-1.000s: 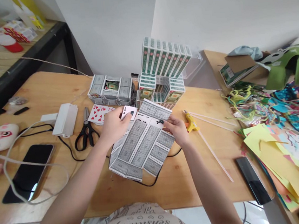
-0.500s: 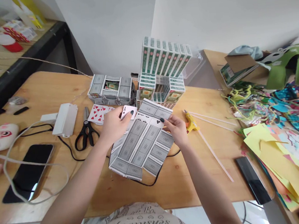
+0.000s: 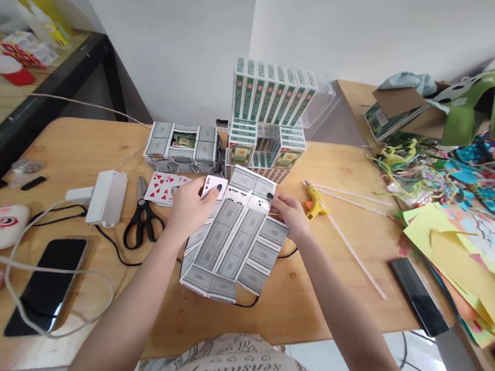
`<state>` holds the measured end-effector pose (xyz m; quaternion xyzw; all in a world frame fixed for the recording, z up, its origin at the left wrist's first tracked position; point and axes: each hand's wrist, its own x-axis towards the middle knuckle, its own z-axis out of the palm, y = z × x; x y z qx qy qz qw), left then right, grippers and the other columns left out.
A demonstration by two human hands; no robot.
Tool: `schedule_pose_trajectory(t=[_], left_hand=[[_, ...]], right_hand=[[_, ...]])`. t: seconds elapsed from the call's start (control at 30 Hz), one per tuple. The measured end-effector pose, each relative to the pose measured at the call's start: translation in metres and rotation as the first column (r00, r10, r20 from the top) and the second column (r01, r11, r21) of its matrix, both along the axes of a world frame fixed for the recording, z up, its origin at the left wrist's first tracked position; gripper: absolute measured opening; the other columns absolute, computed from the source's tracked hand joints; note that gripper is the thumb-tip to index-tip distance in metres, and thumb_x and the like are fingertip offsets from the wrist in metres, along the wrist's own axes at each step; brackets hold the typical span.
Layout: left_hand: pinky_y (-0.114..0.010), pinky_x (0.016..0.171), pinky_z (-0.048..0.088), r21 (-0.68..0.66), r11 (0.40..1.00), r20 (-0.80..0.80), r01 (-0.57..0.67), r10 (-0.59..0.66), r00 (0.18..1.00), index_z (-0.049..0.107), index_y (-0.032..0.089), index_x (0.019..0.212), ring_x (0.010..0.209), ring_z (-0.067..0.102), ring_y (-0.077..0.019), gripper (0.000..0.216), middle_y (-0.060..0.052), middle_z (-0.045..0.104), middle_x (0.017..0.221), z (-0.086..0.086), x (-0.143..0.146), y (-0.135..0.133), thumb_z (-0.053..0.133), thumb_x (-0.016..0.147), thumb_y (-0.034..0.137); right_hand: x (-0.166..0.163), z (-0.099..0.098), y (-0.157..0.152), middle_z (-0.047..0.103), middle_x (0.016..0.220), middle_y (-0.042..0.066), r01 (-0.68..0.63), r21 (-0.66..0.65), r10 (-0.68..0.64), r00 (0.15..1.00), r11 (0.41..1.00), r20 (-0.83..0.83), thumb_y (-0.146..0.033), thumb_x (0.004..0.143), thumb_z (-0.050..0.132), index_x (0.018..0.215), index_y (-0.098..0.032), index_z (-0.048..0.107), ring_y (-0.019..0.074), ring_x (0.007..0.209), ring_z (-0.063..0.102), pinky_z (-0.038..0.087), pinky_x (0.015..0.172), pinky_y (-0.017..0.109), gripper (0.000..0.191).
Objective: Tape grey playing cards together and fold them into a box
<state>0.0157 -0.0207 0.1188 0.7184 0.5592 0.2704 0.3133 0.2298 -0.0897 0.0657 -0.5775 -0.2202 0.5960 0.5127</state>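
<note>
A person's left hand [image 3: 190, 205] and right hand [image 3: 292, 216] hold a panel of joined playing cards [image 3: 231, 245] tilted over a wooden table [image 3: 311, 296]. The left is closed on the panel's far left edge with an ace card [image 3: 212, 184] at its fingertips, and the right pinches the far right edge. A stack of card boxes [image 3: 267, 119] stands just beyond the panel's far edge, scissors [image 3: 142, 219] lie near its left side and a yellow glue gun [image 3: 314, 202] just beside its right. Bare wood lies open below its near edge, where a black cable [image 3: 245, 303] passes under the lower corner.
</note>
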Motion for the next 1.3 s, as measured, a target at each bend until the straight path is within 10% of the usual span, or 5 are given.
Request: schedule_pose_trajectory(t=[0.43,1.3], left_hand=[[-0.024,0.056,0.032,-0.002,1.0,-0.077,0.014,-0.014,0.997,0.059,0.014,0.068,0.057,0.047,-0.0143,0.019,-0.001,0.059,0.063,-0.009,0.005,0.003,0.048,0.075,0.028],[-0.023,0.052,0.029,0.081,0.997,-0.099,-0.002,0.01,0.995,0.042,0.018,0.058,0.05,0.041,-0.0114,0.021,0.003,0.046,0.051,-0.011,0.003,-0.002,0.047,0.076,0.029]], right_hand=[[0.001,-0.009,-0.001,0.071,0.079,0.003,-0.111,0.022,0.11,0.994,0.994,0.024,-0.032,0.046,0.081,0.085,-0.017,0.062,0.0203,0.069,0.067,0.052,0.062,0.029,0.046],[-0.002,-0.008,0.0,0.067,0.09,0.003,-0.09,0.253,-0.025,0.908,0.963,0.419,-0.033,0.071,0.06,0.09,-0.021,0.054,0.0177,0.075,0.064,0.052,0.058,0.027,0.023]])
